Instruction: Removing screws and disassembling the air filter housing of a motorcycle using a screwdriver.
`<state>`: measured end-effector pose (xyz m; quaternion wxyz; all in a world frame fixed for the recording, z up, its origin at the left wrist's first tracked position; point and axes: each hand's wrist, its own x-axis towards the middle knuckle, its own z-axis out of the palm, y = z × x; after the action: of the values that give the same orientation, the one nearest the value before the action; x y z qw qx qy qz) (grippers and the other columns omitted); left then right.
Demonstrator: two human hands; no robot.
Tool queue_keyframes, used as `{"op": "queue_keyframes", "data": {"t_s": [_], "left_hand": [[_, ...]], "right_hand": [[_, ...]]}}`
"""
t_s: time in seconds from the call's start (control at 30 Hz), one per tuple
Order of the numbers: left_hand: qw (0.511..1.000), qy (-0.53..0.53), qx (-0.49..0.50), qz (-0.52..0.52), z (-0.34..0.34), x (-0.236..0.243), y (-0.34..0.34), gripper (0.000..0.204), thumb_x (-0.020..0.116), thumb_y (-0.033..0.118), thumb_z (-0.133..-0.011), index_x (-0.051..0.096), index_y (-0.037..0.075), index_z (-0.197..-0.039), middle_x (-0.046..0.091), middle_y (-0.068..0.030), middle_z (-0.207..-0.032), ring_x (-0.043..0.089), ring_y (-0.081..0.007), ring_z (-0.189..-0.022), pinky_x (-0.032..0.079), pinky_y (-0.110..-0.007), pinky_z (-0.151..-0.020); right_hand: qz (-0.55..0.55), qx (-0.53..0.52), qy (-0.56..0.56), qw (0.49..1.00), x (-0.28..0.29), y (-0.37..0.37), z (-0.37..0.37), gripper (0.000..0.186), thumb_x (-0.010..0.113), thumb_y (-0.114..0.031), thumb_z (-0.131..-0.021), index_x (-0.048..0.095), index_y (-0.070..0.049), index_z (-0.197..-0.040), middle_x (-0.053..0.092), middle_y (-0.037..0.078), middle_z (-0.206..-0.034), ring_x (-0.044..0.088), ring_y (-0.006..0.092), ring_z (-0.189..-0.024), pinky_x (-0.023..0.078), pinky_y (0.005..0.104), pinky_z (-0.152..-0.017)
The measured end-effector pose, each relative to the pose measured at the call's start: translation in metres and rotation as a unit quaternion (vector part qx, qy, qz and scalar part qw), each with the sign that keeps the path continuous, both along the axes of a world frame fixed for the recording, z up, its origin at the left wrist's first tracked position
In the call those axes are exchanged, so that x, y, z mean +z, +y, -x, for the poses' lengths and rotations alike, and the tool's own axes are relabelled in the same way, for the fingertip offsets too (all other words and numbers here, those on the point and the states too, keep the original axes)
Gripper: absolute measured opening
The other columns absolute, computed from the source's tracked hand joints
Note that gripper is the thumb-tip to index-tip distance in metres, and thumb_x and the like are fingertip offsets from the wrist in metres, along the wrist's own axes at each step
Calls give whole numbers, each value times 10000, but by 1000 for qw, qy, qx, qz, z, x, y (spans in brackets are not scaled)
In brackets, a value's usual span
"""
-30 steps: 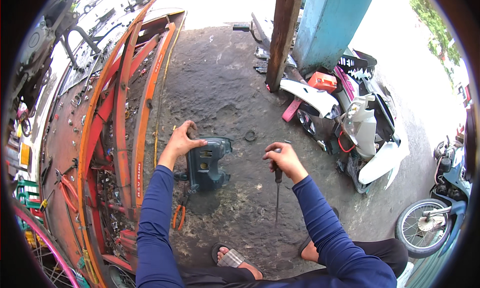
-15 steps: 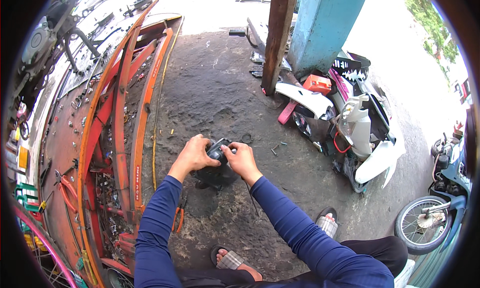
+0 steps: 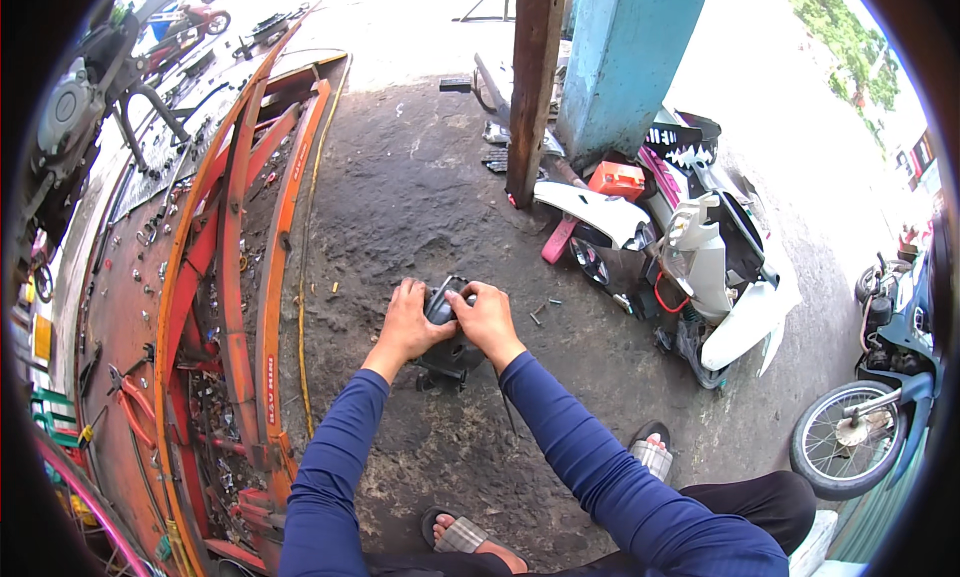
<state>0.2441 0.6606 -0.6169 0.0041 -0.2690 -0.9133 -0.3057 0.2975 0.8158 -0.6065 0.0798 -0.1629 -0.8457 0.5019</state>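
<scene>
Both hands are on a dark grey and black part [image 3: 450, 355] low above the rough ground in front of me. Its exact kind I cannot make out. My left hand [image 3: 405, 322] is closed round its left side, the thumb laid across the top piece. From the right, my right hand [image 3: 488, 319] pinches the same top piece, thumb tip near the other thumb. A thin black cable or rod [image 3: 508, 412] trails below my right wrist. Much of the part is covered by my fingers.
To the left stands an orange-red metal lift frame [image 3: 283, 277] with red-handled pliers [image 3: 135, 412] on its plate. White fairing panels [image 3: 740, 322] and a red box [image 3: 617, 180] lie by the blue pillar [image 3: 635, 67]. A motorcycle wheel [image 3: 848, 439] is at right. Small bolts [image 3: 537, 317] lie nearby.
My left hand has shifted right, closer to the right hand, and its fingers wrap further over the part. The orange-handled tool on the ground is now behind my left forearm. The view has turned slightly.
</scene>
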Motion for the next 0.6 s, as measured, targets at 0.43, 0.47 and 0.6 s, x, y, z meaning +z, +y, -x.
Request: {"op": "queue_keyframes", "data": {"t_s": [0.43,0.47,0.6], "left_hand": [[1000,-2,11,7,-7,4,6,607,838,348,-597,577,-30,-994,541,-193,-1094,529,-379,-1087,458,-461,-933],[1000,-11,12,12,-7,5,6,612,840,361,-600,574,-23,-995,541,-187,-1090,530,-375,-1087,458,-461,-933],[999,-5,38,19,-8,2,7,621,844,374,-602,569,-15,-999,541,-180,-1088,531,-372,-1090,458,-466,-929]], "right_hand": [[-38,-14,-10,999,5,0,2,244,701,-254,-835,728,-30,-930,717,199,-897,695,366,-897,540,437,-800],[5,-7,-17,1000,5,3,4,243,700,-249,-835,727,-31,-939,718,195,-907,695,365,-904,540,438,-805],[9,-13,-51,999,8,1,5,224,700,-226,-827,724,-38,-948,721,186,-922,695,358,-917,543,439,-807]]}}
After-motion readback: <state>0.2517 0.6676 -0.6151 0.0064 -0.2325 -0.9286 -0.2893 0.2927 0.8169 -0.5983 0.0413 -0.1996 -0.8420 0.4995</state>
